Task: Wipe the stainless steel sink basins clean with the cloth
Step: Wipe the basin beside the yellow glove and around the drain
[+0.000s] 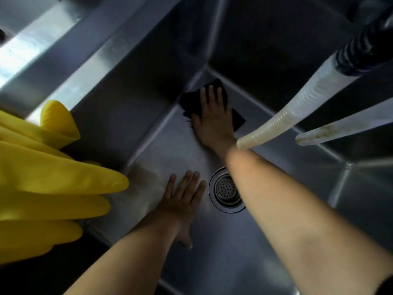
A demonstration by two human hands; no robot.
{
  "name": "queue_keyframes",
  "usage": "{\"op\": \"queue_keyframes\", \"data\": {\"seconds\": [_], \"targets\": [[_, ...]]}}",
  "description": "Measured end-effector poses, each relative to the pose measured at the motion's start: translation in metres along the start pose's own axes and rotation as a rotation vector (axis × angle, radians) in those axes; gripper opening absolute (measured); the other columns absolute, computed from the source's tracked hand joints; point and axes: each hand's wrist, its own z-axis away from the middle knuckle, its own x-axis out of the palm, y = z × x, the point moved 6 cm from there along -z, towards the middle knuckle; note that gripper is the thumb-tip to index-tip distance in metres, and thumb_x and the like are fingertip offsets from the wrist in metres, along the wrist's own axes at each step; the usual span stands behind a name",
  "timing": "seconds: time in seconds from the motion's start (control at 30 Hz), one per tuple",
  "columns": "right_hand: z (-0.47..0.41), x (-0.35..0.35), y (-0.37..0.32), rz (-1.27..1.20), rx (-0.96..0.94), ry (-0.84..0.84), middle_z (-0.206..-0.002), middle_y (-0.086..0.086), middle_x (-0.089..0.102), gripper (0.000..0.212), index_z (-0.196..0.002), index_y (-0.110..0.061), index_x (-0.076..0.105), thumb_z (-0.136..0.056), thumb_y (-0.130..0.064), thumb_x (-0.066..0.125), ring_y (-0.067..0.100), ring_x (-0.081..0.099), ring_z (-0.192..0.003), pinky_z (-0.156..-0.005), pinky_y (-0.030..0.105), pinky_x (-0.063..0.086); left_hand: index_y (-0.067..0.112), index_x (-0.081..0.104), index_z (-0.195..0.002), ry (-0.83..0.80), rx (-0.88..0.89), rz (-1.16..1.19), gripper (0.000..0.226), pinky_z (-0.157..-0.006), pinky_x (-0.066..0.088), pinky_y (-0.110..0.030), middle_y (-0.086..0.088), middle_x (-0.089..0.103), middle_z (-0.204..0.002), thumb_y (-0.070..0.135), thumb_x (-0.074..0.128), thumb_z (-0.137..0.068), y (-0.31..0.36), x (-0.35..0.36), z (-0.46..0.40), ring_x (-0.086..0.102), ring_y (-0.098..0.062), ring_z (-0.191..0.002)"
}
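Right hand [210, 116] presses dark cloth [191, 101] flat, fingers straight, in basin [265, 241] far corner. Left hand [182, 201] flat, fingers spread. Cloth likely soft, limp, light; a flat palm suits it.

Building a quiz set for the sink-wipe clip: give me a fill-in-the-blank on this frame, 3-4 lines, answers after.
1. The right hand presses flat on a cloth whose colour is ____.
2. The left hand lies with straight fingers on the basin floor, just left of the ____.
3. The rubber gloves draped over the sink's left edge are ____ in colour.
4. The cloth sits near the basin's far ____, where floor and walls meet.

Missing words: black; drain; yellow; corner
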Motion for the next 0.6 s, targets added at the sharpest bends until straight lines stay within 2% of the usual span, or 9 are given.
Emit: {"op": "queue_keyframes", "data": {"seconds": [0.07, 0.1, 0.17, 0.27, 0.37, 0.43, 0.47, 0.6], "targets": [[0.009, 0.000, 0.039, -0.062, 0.141, -0.020, -0.160, 0.011, 0.003, 0.072, -0.152, -0.010, 0.006, -0.095, -0.045, 0.033, 0.029, -0.001, -0.147, -0.112, 0.034, -0.015, 0.014, -0.042, -0.133, 0.004, -0.004, -0.004, 0.142, -0.101, -0.031, -0.052, -0.012, -0.056, -0.131, 0.054, 0.075, -0.063, 0.000, -0.001, 0.001, -0.054, -0.029, -0.116], [0.018, 0.000, 0.058, -0.082, 0.193, -0.018, -0.159, 0.010, 0.006, 0.075, -0.152, -0.009, 0.010, -0.092, -0.051, 0.028, 0.029, 0.002, -0.147, -0.112, 0.034, -0.015, 0.014, -0.042, -0.133, 0.002, -0.002, -0.006, 0.142, -0.101, -0.030, -0.052, -0.012, -0.055, -0.132, 0.054, 0.075, -0.064, 0.001, -0.002, 0.001, -0.053, -0.029, -0.118], [0.040, -0.005, 0.089, 0.000, 0.237, -0.012, -0.159, 0.012, 0.008, 0.083, -0.152, -0.009, 0.009, -0.084, -0.057, 0.015, 0.031, 0.003, -0.147, -0.117, 0.041, -0.008, 0.014, -0.042, -0.131, 0.000, 0.000, -0.006, 0.140, -0.102, -0.029, -0.053, -0.012, -0.055, -0.131, 0.054, 0.075, -0.065, 0.001, -0.003, 0.002, -0.051, -0.030, -0.121], [0.072, -0.001, 0.121, 0.055, 0.373, -0.023, -0.160, 0.009, 0.004, 0.071, -0.152, -0.012, -0.001, -0.095, -0.045, 0.028, 0.028, -0.001, -0.147, -0.118, 0.046, 0.001, 0.012, -0.041, -0.133, 0.000, 0.002, -0.008, 0.140, -0.104, -0.028, -0.054, -0.013, -0.053, -0.133, 0.054, 0.074, -0.066, 0.002, -0.004, 0.003, -0.049, -0.031, -0.124], [0.094, 0.008, 0.138, 0.011, 0.697, -0.022, -0.160, 0.012, -0.002, 0.074, -0.152, -0.011, -0.001, -0.096, -0.044, 0.033, 0.030, -0.008, -0.146, -0.115, 0.047, -0.009, 0.011, -0.038, -0.137, 0.007, 0.005, -0.008, 0.141, -0.106, -0.026, -0.056, -0.014, -0.052, -0.136, 0.054, 0.075, -0.065, 0.001, -0.003, 0.001, -0.048, -0.032, -0.124], [0.094, 0.012, 0.127, -0.078, 0.855, -0.047, -0.158, 0.019, -0.009, 0.077, -0.151, -0.007, -0.005, -0.097, -0.044, 0.036, 0.037, -0.012, -0.144, -0.113, 0.052, -0.013, 0.011, -0.039, -0.135, 0.012, 0.010, -0.008, 0.142, -0.105, -0.026, -0.056, -0.014, -0.052, -0.136, 0.054, 0.075, -0.064, 0.001, -0.002, 0.001, -0.050, -0.032, -0.122], [0.088, 0.013, 0.115, -0.129, 0.875, -0.041, -0.157, 0.022, -0.011, 0.079, -0.151, -0.005, -0.007, -0.097, -0.043, 0.036, 0.040, -0.012, -0.143, -0.112, 0.056, -0.012, 0.011, -0.040, -0.134, 0.015, 0.010, -0.009, 0.142, -0.105, -0.026, -0.057, -0.015, -0.052, -0.136, 0.055, 0.075, -0.063, 0.000, -0.001, 0.001, -0.051, -0.031, -0.121], [0.055, 0.007, 0.050, -0.232, 0.790, 0.013, -0.156, 0.023, -0.010, 0.076, -0.150, -0.005, -0.007, -0.097, -0.042, 0.032, 0.041, -0.012, -0.143, -0.114, 0.059, -0.008, 0.011, -0.038, -0.136, 0.008, 0.013, -0.024, 0.141, -0.103, -0.028, -0.057, -0.015, -0.052, -0.134, 0.056, 0.074, -0.065, -0.001, -0.002, 0.000, -0.054, -0.031, -0.114]]}}
